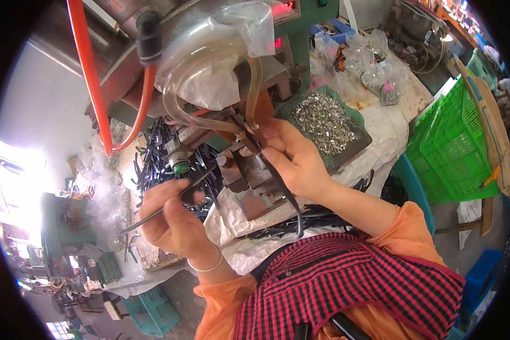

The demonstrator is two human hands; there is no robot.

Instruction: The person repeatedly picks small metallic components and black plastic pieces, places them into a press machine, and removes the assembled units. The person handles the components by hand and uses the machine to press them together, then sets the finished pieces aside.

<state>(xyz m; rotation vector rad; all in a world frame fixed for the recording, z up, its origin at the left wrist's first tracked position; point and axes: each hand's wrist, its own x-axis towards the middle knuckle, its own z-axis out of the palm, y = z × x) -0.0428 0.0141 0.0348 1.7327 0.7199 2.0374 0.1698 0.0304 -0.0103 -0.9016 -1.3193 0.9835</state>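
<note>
My left hand (175, 224) pinches a thin dark metal strip (197, 181), which slants up to the right over a heap of similar strips. At the machine's front, my right hand (297, 161) is closed near the brown metal jaws (249, 139). Its thumb and fingers grip a black metal strip (280, 184) with a bent end that hangs toward my apron. The strip's upper end is hidden by the fingers and jaws. A metal block fixture (255, 181) sits just below the jaws. Beside my right hand lies a green tray (323, 90) of small shiny metal pieces.
Clear hoses (178, 110) loop down to the jaws, and an orange hose (90, 85) hangs at left. Dark strips (150, 156) heap behind my left hand. Plastic bags (388, 90) of parts stand at the back right. A green crate (445, 147) is on the right.
</note>
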